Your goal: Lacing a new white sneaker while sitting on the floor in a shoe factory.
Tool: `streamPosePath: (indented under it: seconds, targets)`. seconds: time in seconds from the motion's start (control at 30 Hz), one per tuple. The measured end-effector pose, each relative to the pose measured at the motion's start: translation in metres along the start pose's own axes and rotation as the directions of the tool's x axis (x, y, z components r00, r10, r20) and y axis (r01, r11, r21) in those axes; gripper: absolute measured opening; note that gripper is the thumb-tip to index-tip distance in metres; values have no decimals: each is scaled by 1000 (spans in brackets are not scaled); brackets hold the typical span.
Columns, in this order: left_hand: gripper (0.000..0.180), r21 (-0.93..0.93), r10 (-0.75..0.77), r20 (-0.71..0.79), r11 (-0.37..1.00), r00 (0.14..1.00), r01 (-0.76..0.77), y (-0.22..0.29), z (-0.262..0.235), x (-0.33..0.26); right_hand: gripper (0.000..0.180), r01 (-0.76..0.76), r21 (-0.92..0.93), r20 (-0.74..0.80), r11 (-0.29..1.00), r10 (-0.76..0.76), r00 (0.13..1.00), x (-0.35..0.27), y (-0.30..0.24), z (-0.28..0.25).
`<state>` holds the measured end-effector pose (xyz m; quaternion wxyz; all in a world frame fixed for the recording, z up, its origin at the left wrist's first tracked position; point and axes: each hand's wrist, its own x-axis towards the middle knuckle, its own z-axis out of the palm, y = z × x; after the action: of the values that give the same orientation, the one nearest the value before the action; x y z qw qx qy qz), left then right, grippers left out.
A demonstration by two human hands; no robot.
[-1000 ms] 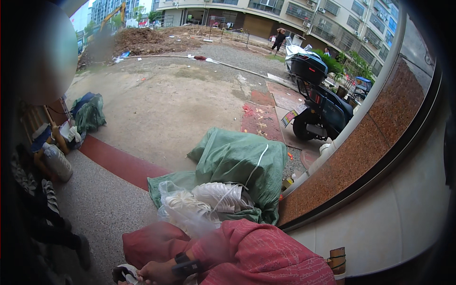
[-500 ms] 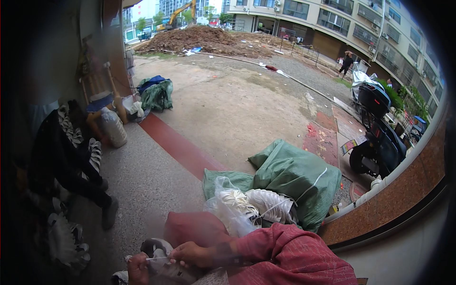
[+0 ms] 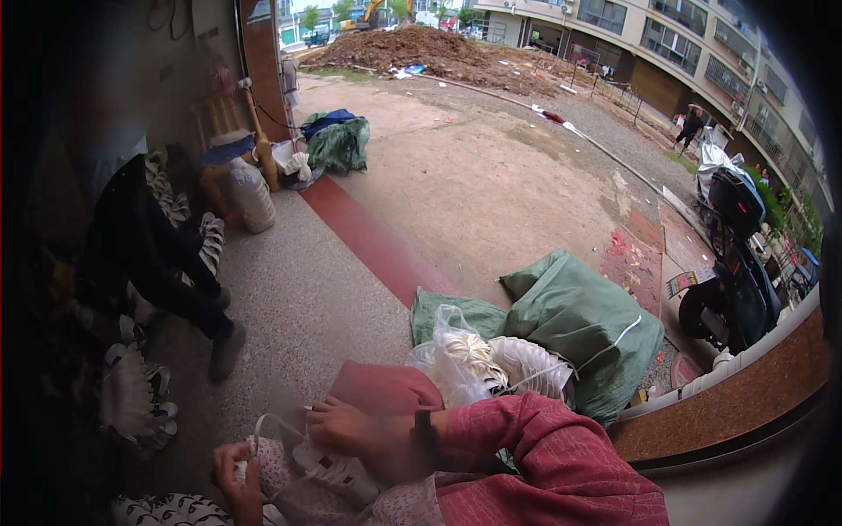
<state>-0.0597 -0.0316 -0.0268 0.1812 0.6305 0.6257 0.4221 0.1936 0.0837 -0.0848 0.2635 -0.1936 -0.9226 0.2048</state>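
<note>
A white shoe with light grey parts lies in my lap, over pale speckled cloth. A thin white shoelace arches between my hands. My left hand is closed on it beside the shoe, at the lower left. Above the shoe's front my right hand has its fingers bent together, and a white tip shows at the fingertips. Part of the shoe is hidden under that hand and wrist. Several white shoe pieces with dark marks lie in a row by my left hand.
A clear plastic bag of white shoe parts and a green sack stand ahead on the right. A seated person in dark clothes is on the left, near stacked shoe parts. A scooter stands outside.
My right hand has moved up and away from the left. The lace, taut between them before, now bows in a loop. The view has shifted, with the scene sliding right.
</note>
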Motion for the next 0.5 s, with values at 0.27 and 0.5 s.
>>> streamPosePath:
  seconds: [0.27, 0.5]
  targets:
    - [30, -687, -337, 657, 99, 674, 720, 22, 35, -83, 10, -113, 111, -9, 987, 115, 993, 9, -3, 20]
    - [42, -761, -354, 602, 15, 715, 648, 8, 46, -103, 26, -237, 886, 95, 399, 345, 934, -1, -39, -50]
